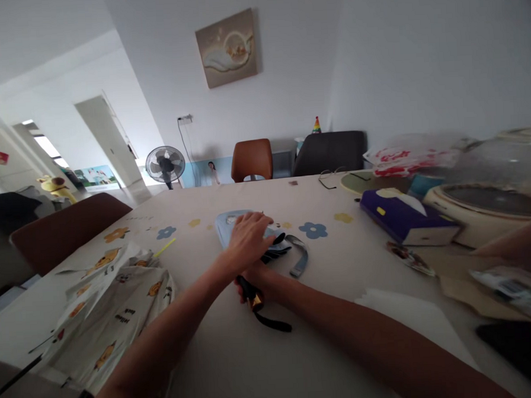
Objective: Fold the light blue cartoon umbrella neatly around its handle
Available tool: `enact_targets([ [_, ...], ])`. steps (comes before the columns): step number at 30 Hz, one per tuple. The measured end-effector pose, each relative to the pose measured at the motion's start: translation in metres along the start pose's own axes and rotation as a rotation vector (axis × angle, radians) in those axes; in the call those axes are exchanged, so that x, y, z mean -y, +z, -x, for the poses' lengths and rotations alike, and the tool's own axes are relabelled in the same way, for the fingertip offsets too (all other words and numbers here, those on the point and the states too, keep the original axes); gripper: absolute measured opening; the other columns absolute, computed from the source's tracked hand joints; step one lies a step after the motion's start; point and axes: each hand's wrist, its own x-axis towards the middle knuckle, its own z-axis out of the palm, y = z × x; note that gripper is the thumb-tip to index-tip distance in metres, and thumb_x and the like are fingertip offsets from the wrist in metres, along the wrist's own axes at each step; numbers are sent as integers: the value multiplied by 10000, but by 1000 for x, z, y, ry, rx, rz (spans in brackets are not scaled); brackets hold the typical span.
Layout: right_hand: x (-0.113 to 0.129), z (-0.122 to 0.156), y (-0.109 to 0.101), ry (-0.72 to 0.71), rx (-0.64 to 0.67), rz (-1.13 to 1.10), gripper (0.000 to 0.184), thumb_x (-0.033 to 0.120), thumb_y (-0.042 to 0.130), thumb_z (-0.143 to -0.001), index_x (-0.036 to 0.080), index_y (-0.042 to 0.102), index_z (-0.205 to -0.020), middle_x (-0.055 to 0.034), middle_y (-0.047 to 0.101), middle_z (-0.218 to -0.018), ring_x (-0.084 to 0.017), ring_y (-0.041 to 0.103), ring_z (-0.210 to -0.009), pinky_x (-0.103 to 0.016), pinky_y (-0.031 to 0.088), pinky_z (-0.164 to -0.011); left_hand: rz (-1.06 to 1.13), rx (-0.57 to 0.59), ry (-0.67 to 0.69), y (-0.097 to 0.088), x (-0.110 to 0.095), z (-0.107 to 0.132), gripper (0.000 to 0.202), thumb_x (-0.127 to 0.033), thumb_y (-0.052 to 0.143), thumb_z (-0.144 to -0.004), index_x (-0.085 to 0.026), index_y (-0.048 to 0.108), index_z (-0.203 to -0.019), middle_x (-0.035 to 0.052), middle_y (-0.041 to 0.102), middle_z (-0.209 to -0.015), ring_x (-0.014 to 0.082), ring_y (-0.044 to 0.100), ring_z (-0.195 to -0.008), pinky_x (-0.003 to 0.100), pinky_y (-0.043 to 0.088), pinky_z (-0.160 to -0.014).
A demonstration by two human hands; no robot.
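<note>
A light-blue folding umbrella (225,229) with dark inner folds lies on the table in front of me. My left hand (251,234) rests palm down across its cloth, fingers stretched out. Below it, my right hand (257,278) is closed around the black handle (247,289), which has a gold-coloured band and a black wrist loop (274,324). My forearms converge here, and the left hand partly covers the right. A grey-blue strap (301,255) curls out from the umbrella's right side onto the tablecloth.
A printed cloth bag (129,307) lies at the left. On the right are a purple tissue box (400,218), a large cream pot (448,210), plastic bags and papers (414,316). Glasses (329,181) lie near the far edge. Chairs (251,158) stand around the table.
</note>
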Motion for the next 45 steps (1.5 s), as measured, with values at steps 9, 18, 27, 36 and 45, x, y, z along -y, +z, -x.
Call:
enact_targets([
  [9,-4,-7,-6,16,52,54,108,164,490,-758,161,424,-673,18,463,-466,-116,475,-365,-256,445,-381,-270,360,176,23,-5,-41,366,-206,490,-745,-193,578,-1100,100,580,-1031,243,509,-987,343,430,-798],
  [18,2,1,-3,-28,8,10,101,166,475,-779,165,426,-691,35,444,-489,-89,440,-356,-236,441,-353,-443,218,122,28,-11,-53,254,-71,405,-781,-113,639,-870,123,599,-939,234,517,-930,315,445,-675],
  [27,6,1,-3,101,-31,57,209,193,513,-792,170,417,-608,29,450,-403,-93,434,-316,-215,424,-333,-217,-164,-96,-19,10,-37,333,-133,358,-836,-258,564,-1066,32,543,-1151,188,453,-1069,308,424,-743],
  [36,3,-4,-6,104,-23,75,233,228,539,-777,156,441,-578,17,460,-403,-100,450,-318,-219,411,-323,-106,-326,-179,-43,26,-21,391,-83,396,-756,-278,582,-1039,-11,571,-1148,178,514,-1030,291,417,-758],
  [45,-3,-13,-13,93,11,71,226,245,560,-761,152,452,-585,19,479,-412,-102,460,-327,-227,429,-338,-78,-354,-290,-69,39,-4,383,-119,431,-732,-313,620,-1003,-18,594,-1060,165,562,-887,273,415,-724],
])
